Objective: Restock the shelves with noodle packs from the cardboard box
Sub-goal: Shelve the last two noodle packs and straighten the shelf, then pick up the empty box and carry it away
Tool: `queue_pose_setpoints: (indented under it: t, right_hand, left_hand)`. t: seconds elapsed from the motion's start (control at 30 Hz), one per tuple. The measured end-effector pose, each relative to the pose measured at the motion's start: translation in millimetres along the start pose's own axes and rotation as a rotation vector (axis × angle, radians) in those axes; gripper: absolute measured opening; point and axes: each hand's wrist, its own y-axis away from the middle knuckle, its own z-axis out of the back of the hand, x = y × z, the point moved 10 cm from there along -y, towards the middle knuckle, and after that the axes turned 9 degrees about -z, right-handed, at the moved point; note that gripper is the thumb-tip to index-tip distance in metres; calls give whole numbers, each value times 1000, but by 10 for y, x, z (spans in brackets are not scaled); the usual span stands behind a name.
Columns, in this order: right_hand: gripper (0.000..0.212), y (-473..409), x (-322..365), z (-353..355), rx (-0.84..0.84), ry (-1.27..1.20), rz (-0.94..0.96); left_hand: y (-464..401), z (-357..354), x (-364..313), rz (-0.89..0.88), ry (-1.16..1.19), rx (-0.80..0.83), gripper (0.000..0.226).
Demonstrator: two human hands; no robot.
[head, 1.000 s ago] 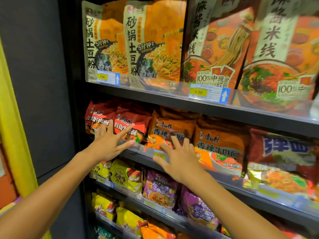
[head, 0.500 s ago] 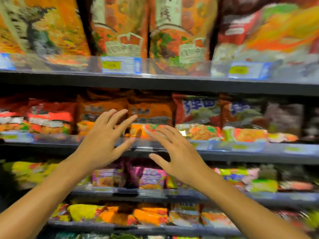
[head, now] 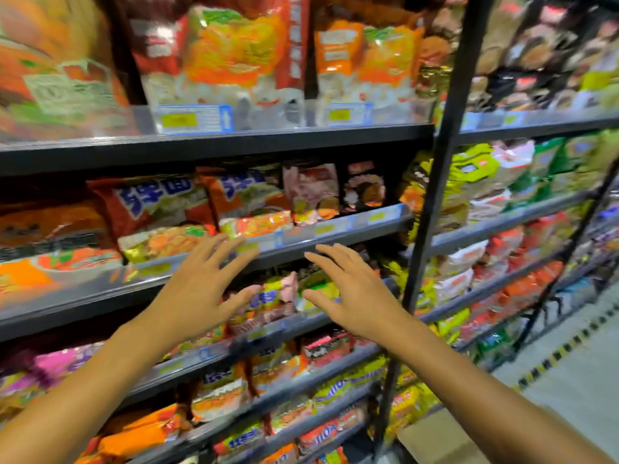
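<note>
My left hand (head: 201, 289) and my right hand (head: 351, 293) are both raised in front of the shelves, fingers spread and holding nothing. They hover just below the front edge of the middle shelf (head: 335, 236). Red noodle packs with blue lettering (head: 157, 209) lie on that shelf above my left hand. Between my hands, on the shelf below, sit pink and yellow-green packs (head: 284, 296). A corner of the cardboard box (head: 435, 437) shows on the floor at the bottom right. The view is motion-blurred.
A black upright post (head: 435, 202) divides this shelving from another rack of packs (head: 502, 202) to the right. Large orange bags (head: 234, 51) fill the top shelf. Grey floor with a black-and-yellow strip (head: 569, 349) lies at the right.
The view has swung to the right along the shelves, from the left end to the post and the right rack. Both hands stayed raised, spread and empty, travelling right with it.
</note>
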Motion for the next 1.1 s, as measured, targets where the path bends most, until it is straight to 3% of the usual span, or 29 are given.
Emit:
queue_pose_setpoints:
  t: [0.4,0.7,1.1]
  right_hand:
    - [67,1512,-1692,898,-33,4,-203]
    - [68,2622,-2706,1184,-56,85,-475]
    - [66,3553,-2923,1114,-65,158,-865]
  left_hand:
    - [-793,-221,-2145,-154,174,28,70]
    - [-1295,-693,-3420,-418,325,51,68]
    - [-1344,-1415,-3880,-637,548,124,73]
